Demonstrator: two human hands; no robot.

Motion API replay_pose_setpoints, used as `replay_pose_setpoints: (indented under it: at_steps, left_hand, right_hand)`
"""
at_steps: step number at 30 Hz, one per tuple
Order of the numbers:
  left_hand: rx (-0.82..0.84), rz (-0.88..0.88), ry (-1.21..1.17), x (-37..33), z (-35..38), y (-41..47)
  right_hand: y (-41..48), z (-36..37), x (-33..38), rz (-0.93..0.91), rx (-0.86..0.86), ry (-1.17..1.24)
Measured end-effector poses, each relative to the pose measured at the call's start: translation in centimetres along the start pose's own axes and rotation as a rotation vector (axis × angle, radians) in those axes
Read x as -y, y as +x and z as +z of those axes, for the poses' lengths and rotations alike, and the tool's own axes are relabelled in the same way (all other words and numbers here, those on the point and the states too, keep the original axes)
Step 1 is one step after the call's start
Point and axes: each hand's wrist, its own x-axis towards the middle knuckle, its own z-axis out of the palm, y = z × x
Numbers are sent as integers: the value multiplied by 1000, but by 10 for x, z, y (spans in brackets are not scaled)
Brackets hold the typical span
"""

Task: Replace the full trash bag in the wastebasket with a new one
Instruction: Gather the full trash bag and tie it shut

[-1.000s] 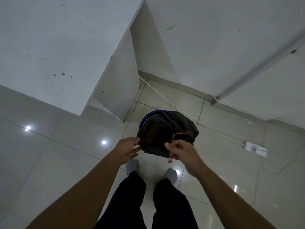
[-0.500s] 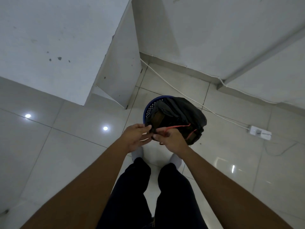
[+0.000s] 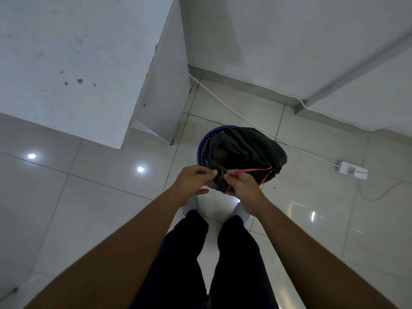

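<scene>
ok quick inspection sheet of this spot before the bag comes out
surface: glossy tiled floor, ceiling lights reflected in it
job's things: black trash bag sits in the blue wastebasket, mouth partly gathered; red drawstring stretched across its near side; no new bag seen
clutter: nothing seen
grippers: left hand pinches the bag's near edge; right hand pinches the drawstring
cables: white cable passes behind the basket to a power strip
surroundings: white column left, white wall behind

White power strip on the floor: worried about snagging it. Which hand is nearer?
Right. The right hand pinches the black plastic trash bag, well left of the white power strip; the left hand grips the bag farther left.
</scene>
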Motion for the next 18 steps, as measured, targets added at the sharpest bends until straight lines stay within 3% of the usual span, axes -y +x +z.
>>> replay_pose_setpoints:
  at_steps: [5, 12, 18]
  left_hand:
    - [-24, 111, 131, 1, 7, -2]
    - [-38, 105, 135, 4, -2, -6]
    - [-71, 109, 42, -6, -14, -30]
  right_hand:
    - [-7, 10, -1, -61, -33, -27]
    - [-15, 18, -2, -59, -4, -74]
    - [-23, 22, 6, -57, -216, -36]
